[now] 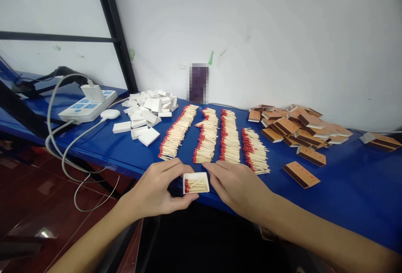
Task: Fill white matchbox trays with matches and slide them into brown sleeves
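My left hand (pixel 160 188) grips a small white matchbox tray (pixel 196 176) between thumb and fingers, at the table's front edge. Inside the tray lie several matches (pixel 197 186), their red heads to the left. My right hand (pixel 234 185) is just right of the tray, its fingers bent together by the near end of the second row of matches (pixel 205 139); whether anything is in them is hidden. Three more rows stretch over the blue table: one at the left (pixel 179 132), one right of the second (pixel 230 135), and a shorter one (pixel 255 151) furthest right.
White empty trays (pixel 150 107) are heaped at the back left. A pile of orange matchbox sleeves (pixel 301 126) lies at the right, with a single sleeve (pixel 301 174) nearer me. A power strip (pixel 88 105) with white cables (pixel 64 151) is far left. A wall (pixel 266 34) stands behind.
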The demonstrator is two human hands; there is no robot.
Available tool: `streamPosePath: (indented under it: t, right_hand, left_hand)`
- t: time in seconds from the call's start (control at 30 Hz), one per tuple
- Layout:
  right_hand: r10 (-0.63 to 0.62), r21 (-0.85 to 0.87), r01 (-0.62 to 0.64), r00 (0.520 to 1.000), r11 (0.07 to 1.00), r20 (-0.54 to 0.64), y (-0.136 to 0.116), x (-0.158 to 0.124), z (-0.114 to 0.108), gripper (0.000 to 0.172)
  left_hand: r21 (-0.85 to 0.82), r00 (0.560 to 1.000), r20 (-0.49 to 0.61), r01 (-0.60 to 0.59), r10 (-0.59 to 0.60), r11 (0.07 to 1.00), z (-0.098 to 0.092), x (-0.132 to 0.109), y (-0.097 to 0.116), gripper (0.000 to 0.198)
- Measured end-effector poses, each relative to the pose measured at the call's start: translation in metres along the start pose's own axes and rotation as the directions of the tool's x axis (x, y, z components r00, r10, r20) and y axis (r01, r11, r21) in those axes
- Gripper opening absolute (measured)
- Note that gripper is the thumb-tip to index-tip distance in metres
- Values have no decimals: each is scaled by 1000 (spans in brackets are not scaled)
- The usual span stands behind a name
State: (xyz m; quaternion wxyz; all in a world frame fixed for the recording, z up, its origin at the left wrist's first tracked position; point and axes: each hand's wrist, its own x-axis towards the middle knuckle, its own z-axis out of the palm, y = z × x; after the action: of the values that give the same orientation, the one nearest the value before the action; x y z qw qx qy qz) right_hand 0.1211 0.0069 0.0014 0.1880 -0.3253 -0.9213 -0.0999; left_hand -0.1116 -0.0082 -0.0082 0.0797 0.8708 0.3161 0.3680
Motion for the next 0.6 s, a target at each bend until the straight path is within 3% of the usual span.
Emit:
streamPosePath:
  t: [0.6]
  right_hand:
    - [100,18,-101,994,995,54,-1,-1,1,15]
  left_hand:
    - [-6,1000,-11,0,0,1000,-1,1,1,24]
